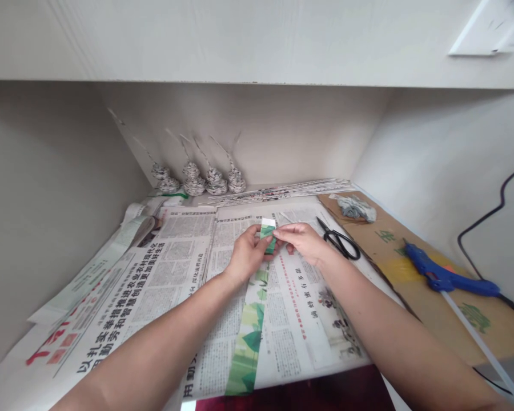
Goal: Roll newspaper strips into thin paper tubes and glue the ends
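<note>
A long paper strip (252,325) with a green leaf pattern runs from the near edge of the newspaper up to my hands. Its far end looks folded or doubled over, with a white tip showing. My left hand (249,250) grips this end from the left, thumb on top. From the other side, my right hand (302,241) pinches the strip's right edge between thumb and fingers. Black-handled scissors (341,240) lie just right of my right hand, blades pointing away.
Newspaper (171,285) covers the work surface. Several woven gourd shapes (216,181) stand at the back, beside thin paper rods (282,191). Cardboard (437,319) on the right bears a blue glue gun (449,277) and a crumpled wad (354,206). Paper strips (98,265) lie left.
</note>
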The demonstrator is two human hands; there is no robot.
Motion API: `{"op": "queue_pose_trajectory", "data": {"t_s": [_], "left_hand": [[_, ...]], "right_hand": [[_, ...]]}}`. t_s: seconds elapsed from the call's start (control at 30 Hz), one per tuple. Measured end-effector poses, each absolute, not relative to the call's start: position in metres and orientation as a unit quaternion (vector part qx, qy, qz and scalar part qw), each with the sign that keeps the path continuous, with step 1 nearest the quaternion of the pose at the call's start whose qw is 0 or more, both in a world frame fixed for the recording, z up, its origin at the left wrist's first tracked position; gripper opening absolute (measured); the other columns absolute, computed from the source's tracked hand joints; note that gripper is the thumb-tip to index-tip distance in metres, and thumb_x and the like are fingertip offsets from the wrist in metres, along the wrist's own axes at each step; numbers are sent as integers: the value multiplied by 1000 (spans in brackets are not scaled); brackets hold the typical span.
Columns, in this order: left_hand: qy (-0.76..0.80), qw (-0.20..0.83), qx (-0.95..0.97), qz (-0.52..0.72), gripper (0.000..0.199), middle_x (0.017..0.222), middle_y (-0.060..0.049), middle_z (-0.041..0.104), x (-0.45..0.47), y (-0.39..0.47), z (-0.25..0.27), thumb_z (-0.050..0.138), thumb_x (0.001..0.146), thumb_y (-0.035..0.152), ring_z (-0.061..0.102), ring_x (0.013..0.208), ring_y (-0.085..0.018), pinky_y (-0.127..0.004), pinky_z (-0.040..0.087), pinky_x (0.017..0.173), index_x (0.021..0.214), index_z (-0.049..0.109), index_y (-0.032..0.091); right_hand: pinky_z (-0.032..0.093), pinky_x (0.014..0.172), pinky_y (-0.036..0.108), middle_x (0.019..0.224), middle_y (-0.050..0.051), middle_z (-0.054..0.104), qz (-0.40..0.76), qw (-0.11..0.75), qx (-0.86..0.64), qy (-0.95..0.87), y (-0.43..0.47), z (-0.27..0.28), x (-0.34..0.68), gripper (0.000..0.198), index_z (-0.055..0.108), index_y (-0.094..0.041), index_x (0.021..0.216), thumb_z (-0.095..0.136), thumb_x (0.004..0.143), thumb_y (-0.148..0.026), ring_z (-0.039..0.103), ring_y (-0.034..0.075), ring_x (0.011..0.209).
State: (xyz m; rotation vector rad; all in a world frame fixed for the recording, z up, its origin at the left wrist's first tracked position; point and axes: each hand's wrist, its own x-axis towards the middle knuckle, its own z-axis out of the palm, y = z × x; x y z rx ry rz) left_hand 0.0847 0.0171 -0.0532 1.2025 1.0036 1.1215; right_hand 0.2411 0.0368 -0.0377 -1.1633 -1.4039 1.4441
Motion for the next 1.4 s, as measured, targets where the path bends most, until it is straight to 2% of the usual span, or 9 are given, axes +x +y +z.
{"op": "queue_pose_trajectory", "data": {"t_s": [0.33,0.57,0.87,0.97,1.07,1.17,1.27,1.33,1.4], "left_hand": [[437,572,508,473,27,76,-6,67,86,16,-53,62,78,31,67,70,-19,-31,56,59,101,53,18],[432,563,520,475,25,78,-6,67,86,16,-56,61,78,32,67,70,-19,-32,56,60,97,53,18],[428,570,511,480,27,77,-6,67,86,16,-54,59,79,36,67,67,-20,-32,56,57,97,52,18],[441,578,484,487,27,78,-8,68,86,18,-54,60,79,37,67,66,-19,-31,56,55,94,54,15],[452,579,462,497,25,79,-9,68,88,19,-54,60,78,34,67,67,-18,-27,55,55,91,55,14],[443,582,458,506,25,78,-9,68,90,19,-55,61,78,34,67,68,-17,-27,55,59,89,56,12],[429,586,465,507,26,74,-8,67,90,19,-58,62,76,35,67,67,-16,-27,55,61,88,58,12],[422,588,468,507,27,73,-7,67,90,20,-59,63,75,37,66,65,-16,-27,55,61,87,58,12],[418,588,469,509,27,71,-6,67,89,20,-60,63,75,37,66,64,-15,-27,55,60,85,57,13]], "right_hand": [[24,38,21,57,2,62,590,410,-471,-513,38,-41,239,30,69,-14,75,75,63,-41,44,6,40],[24,38,20,58,3,62,581,424,-474,-507,41,-47,237,30,69,-14,74,77,60,-40,52,10,48],[26,37,20,58,2,62,551,428,-474,-537,38,-47,235,34,61,-16,69,73,63,-47,52,11,46],[34,43,22,62,2,64,450,437,-507,-591,44,-47,242,37,58,-17,64,68,66,-53,53,12,50],[42,57,25,65,3,65,283,442,-565,-636,56,-43,264,39,63,-17,66,55,78,-54,57,15,58],[44,70,28,81,7,69,98,418,-649,-628,67,-35,301,37,68,-17,83,41,88,-42,60,19,73],[39,87,32,108,10,65,-103,373,-752,-534,72,-31,340,35,61,-17,113,41,86,-25,55,22,100],[34,93,41,122,20,55,-147,366,-791,-468,71,-33,359,47,51,-7,125,45,83,-27,46,30,113],[33,91,47,117,25,55,-133,334,-826,-434,70,-36,371,48,56,-4,118,51,79,-32,42,36,114]]}}
